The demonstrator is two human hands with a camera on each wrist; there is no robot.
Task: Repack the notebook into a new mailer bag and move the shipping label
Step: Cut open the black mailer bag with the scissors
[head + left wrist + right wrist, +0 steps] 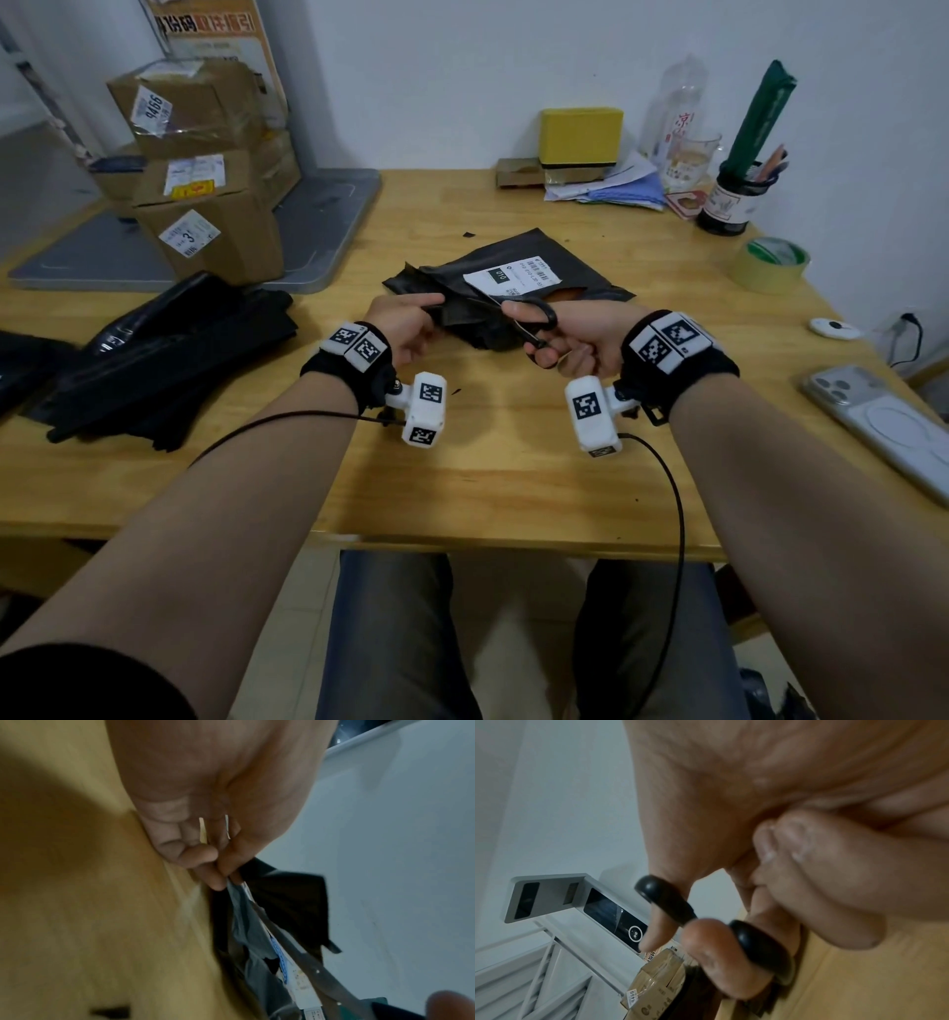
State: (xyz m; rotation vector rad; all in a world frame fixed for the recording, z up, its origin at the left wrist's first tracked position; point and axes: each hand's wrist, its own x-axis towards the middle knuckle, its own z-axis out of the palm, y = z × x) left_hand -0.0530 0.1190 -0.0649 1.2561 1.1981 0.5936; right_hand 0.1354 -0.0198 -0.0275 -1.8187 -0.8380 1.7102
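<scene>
While left grip point(405, 329) pinches black mailer point(518, 257) edge, right grip point(575, 339) holds scissors point(534, 318), blades at mailer.

My forearms are bare below a black sleeve point(77, 683) at my left elbow. Each wrist wears a black band point(683, 375) topped with white blocks point(359, 344) printed with black-and-white square codes. A white camera pod point(426, 408) with similar codes juts from each band, and thin black cables point(678, 514) run back from them. My trousers point(390, 632) look like dark blue denim.
</scene>
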